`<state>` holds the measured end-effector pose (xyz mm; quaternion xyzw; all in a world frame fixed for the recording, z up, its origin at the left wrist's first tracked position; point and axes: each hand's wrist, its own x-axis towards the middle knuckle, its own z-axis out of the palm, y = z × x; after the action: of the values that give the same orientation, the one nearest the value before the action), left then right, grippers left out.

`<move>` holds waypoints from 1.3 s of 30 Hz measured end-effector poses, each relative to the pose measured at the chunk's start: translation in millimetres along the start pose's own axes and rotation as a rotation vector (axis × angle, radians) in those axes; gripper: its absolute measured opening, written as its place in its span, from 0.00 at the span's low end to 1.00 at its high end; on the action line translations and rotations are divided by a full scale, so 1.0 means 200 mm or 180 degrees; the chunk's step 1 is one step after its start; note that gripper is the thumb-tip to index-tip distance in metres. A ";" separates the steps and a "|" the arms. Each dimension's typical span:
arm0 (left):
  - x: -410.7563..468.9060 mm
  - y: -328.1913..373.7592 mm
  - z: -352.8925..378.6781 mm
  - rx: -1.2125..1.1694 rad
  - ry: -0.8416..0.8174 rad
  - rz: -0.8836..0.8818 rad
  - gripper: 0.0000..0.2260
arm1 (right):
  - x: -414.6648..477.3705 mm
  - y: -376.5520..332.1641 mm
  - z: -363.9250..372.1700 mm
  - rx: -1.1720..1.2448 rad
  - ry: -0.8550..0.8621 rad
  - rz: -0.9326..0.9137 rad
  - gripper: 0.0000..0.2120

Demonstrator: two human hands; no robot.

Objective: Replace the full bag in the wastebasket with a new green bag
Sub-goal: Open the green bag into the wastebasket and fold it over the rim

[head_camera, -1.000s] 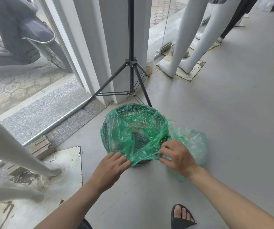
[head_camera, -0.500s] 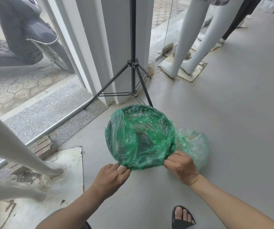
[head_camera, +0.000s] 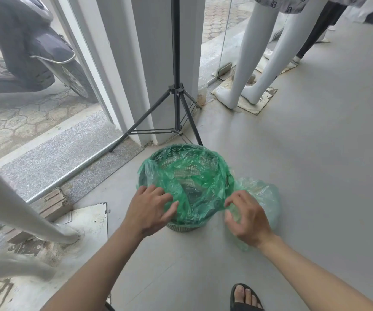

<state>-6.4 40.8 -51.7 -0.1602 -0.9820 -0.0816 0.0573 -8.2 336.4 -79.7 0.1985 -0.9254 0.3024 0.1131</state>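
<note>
A woven wastebasket [head_camera: 181, 228] stands on the grey floor, lined with a new green bag [head_camera: 203, 176] whose edge is folded down over the rim all round. My left hand [head_camera: 150, 211] lies flat with spread fingers on the bag at the near-left rim. My right hand [head_camera: 247, 219] hovers at the near-right rim, fingers curled and apart, fingertips at the bag's hem, gripping nothing. The full bag [head_camera: 263, 196], pale translucent green, sits on the floor against the basket's right side, partly behind my right hand.
A black tripod [head_camera: 176, 90] stands just behind the basket against a white pillar [head_camera: 149, 63]. White mannequin legs [head_camera: 246, 70] rise at the back right, and more mannequin legs [head_camera: 12, 212] on a worn plate at the left. My sandalled foot [head_camera: 245, 298] is at the bottom edge.
Both hands pulled the bag's near edge down over the rim, then let go. The left hand moved up onto the rim; the right hand opened.
</note>
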 end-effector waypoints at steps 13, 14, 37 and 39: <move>-0.15 -0.10 0.09 -0.0075 -0.0125 0.0107 0.26 | 0.23 0.01 0.06 0.3218 -0.0208 0.4318 0.07; -0.16 -0.10 0.09 -0.0097 -0.0103 0.0090 0.26 | 0.23 0.02 0.06 0.2980 -0.0277 0.4236 0.07; -0.03 -0.09 -0.10 -0.1915 -0.0560 -0.2865 0.38 | 0.44 -0.17 0.05 -0.0013 0.0304 0.0745 0.12; -0.03 -0.04 -0.03 -0.1763 -0.0830 -0.2674 0.43 | 0.51 -0.30 0.15 -0.0038 -0.1240 0.0348 0.14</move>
<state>-2.7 29.4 -47.1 0.2298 -0.9022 -0.3338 -0.1478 -75.4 243.7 -39.8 0.2020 -0.9410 0.2584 -0.0836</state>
